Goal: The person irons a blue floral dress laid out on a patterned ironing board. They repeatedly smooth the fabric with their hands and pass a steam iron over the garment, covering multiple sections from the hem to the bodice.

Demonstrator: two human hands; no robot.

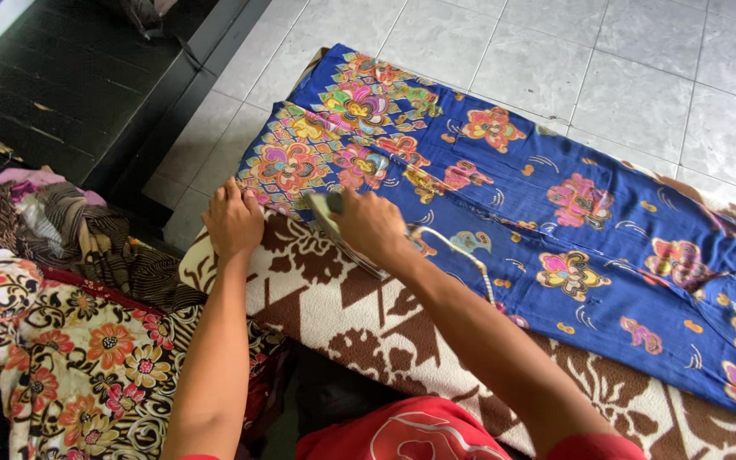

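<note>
At the left of the frame I see a heap of patterned clothes (61, 341), rumpled, lying beside the brown-and-cream blanket (368, 332) that serves as the pad. Left of centre, my left hand (233, 220) lies flat, fingers curled down on the near edge of the blue floral cloth (555, 230), pinning it. At centre my right hand (374, 228) is wrapped round the handle of the iron (338, 228), which sits on that same corner; its cord (470, 260) trails right. Judging by this, only the near end is being pressed; the long stretch running to the lower right, with folds showing, looks left to do
</note>
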